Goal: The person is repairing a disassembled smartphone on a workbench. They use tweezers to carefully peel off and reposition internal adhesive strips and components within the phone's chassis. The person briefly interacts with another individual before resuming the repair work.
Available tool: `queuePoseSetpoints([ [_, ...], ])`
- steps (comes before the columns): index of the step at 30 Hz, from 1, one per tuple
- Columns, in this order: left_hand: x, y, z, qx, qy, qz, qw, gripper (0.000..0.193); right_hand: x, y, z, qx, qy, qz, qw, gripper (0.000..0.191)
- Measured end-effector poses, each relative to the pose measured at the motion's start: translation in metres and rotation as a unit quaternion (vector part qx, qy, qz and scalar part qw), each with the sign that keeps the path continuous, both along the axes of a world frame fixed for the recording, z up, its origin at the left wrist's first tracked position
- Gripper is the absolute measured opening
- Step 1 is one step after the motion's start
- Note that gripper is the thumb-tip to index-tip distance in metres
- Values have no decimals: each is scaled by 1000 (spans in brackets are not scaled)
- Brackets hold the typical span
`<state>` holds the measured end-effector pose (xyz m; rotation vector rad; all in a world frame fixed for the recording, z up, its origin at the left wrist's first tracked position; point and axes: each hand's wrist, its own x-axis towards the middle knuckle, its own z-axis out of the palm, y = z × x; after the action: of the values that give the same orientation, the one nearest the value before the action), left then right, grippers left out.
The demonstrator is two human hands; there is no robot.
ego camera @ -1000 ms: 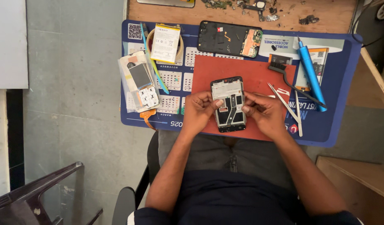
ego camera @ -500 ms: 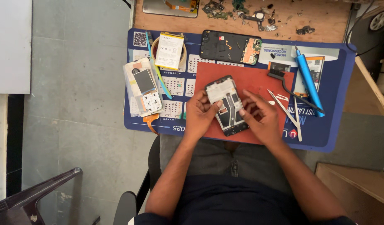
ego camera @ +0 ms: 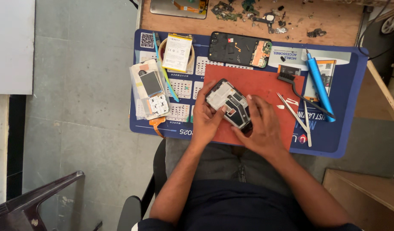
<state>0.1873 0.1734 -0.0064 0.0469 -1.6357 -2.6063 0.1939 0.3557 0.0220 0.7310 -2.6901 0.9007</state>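
An opened phone [ego camera: 228, 102] with its back off lies tilted on a red mat [ego camera: 265, 85], inner boards showing. My left hand [ego camera: 206, 118] grips its left side, fingers curled over the upper edge. My right hand [ego camera: 262, 124] lies over the phone's lower right end and holds it there. Both hands sit at the near edge of the red mat, above my lap.
A blue work mat [ego camera: 334, 141] covers the bench. On it lie a second opened phone [ego camera: 239, 49], a white battery on a tape roll [ego camera: 176, 52], a small screen stack [ego camera: 150, 89], tweezers [ego camera: 293, 114], a black brush [ego camera: 293, 81] and a blue tool [ego camera: 319, 83]. Loose parts litter the wooden top [ego camera: 257, 13].
The phone has turned from upright to tilted, its top swinging left. My right hand has slid over its lower end. The view has shifted slightly.
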Motion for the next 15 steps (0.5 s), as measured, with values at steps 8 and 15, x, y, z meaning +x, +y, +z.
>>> queuePoseSetpoints([
  [8, 3, 6, -7, -26, -45, 17, 999, 57, -15, 22, -6, -39, -3, 21, 999, 101],
  [15, 0, 11, 14, -173, -71, 34, 982, 52, -14, 30, -10, -64, 2, 16, 998, 112],
])
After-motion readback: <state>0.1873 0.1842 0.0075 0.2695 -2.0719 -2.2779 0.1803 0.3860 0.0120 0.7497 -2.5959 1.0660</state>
